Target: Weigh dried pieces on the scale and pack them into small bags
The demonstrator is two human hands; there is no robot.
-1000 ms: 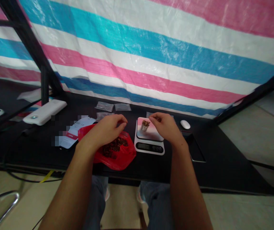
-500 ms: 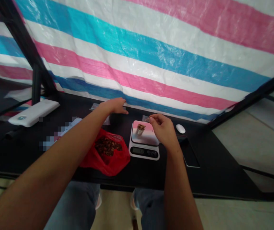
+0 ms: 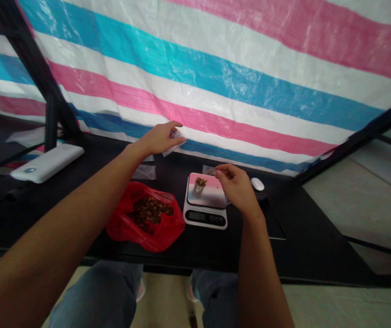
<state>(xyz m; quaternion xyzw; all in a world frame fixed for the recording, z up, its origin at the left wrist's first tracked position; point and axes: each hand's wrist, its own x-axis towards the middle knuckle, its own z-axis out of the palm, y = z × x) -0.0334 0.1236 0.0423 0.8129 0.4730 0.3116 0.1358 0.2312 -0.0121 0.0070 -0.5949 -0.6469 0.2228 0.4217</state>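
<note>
My left hand (image 3: 166, 137) is raised near the back edge of the table, its fingers closed on a small clear plastic bag (image 3: 175, 142). Beside the scale's upper right corner, my right hand (image 3: 233, 182) pinches the edge of another clear bag (image 3: 209, 170) that holds small brown pieces. The white kitchen scale (image 3: 206, 217) carries a small metal cup (image 3: 200, 186) filled with brown pieces on its shiny plate. Left of the scale, a red plastic bag (image 3: 171, 230) lies open with many dark brown pieces inside.
More clear bags (image 3: 144, 172) lie behind the red bag. A white mouse (image 3: 257, 184) and a dark flat device (image 3: 273, 218) are right of the scale. A long white device (image 3: 48, 163) sits at the left. Striped sheeting (image 3: 215, 82) hangs behind the black table (image 3: 209, 250).
My left hand has risen from the table with a clear bag now visible in it. My right hand has barely moved.
</note>
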